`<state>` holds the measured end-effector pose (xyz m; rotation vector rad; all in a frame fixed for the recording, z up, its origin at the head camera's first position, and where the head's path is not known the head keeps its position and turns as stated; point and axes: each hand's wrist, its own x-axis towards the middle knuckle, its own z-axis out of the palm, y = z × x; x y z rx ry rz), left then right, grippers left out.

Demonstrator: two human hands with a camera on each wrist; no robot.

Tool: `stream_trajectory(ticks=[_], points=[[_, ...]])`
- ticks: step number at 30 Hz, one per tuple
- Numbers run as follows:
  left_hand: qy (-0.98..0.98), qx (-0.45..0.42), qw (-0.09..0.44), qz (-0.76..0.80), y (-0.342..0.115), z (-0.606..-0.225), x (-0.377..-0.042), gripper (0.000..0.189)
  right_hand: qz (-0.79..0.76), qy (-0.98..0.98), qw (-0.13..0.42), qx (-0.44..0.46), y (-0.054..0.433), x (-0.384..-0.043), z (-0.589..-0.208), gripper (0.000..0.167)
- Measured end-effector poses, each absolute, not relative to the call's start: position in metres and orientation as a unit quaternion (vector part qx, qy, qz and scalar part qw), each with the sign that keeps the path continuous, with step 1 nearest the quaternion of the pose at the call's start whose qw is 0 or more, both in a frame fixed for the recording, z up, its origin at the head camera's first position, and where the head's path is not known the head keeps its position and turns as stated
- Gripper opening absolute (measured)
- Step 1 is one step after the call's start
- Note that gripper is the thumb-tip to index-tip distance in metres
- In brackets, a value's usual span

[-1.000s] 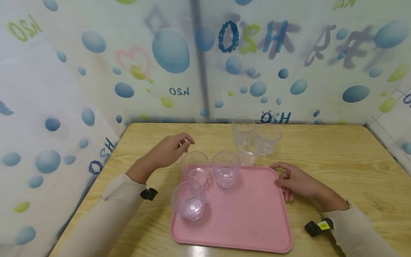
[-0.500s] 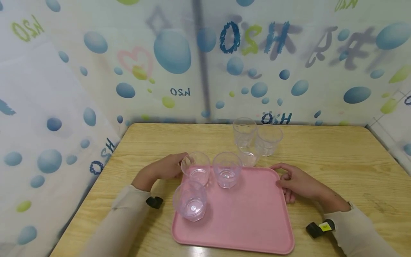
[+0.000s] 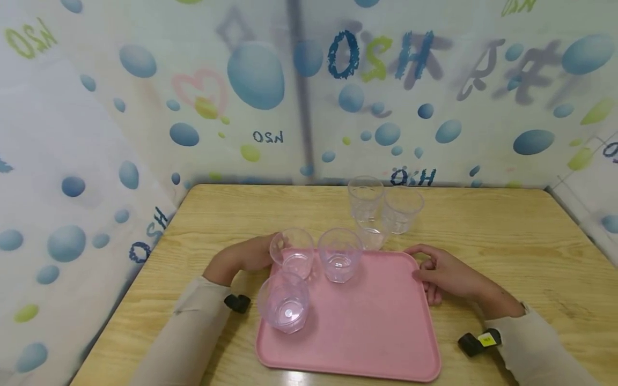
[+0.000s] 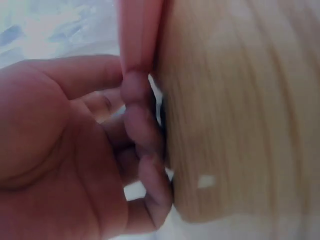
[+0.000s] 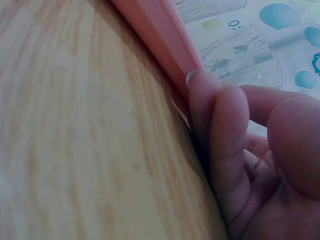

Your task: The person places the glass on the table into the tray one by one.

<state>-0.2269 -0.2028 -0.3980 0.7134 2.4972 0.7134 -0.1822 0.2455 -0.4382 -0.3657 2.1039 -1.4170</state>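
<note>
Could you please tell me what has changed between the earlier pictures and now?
The left hand has come down, nearer the person, and taken hold of the pink tray by its left edge. The right hand at the far right corner, three clear cups on the tray and three behind it stayed put.

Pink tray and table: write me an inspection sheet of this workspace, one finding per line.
Surface: wooden table, light brown with visible grain.
Job's things: pink tray on the table; three clear cups upright toward its left and far side; three other clear cups grouped on the table beyond its far edge.
Clutter: nothing seen.
Grippers: left hand grips the tray's edge near its far left corner, fingers partly hidden in the head view; right hand grips it near the far right corner.
Cables: nothing seen.
Surroundings: white backdrop with blue and green drops and mirrored H2O lettering.
</note>
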Motion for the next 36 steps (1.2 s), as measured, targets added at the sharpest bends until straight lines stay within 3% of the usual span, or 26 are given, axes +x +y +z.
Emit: stream_trajectory(ticks=[10,18,22,27,36], points=[[0.896,0.263,0.222,0.279,-0.199,-0.4,-0.224,0.02,-0.527,0.796,0.279,-0.109,0.247,-0.184,-0.432,0.051],[0.893,0.263,0.23,0.282,-0.199,-0.403,-0.225,0.02,-0.512,0.854,0.089,-0.036,0.242,-0.19,-0.415,0.063],[0.895,0.258,0.233,0.281,-0.2,-0.403,-0.224,0.02,-0.498,0.866,0.043,-0.014,0.242,-0.203,-0.406,0.08],[0.898,0.251,0.234,0.277,-0.202,-0.402,-0.224,0.02,-0.5,0.864,0.053,-0.027,0.238,-0.225,-0.4,0.098],[0.893,0.262,0.232,0.284,-0.199,-0.403,-0.226,0.019,-0.509,0.851,0.12,-0.044,0.231,-0.25,-0.405,0.11]])
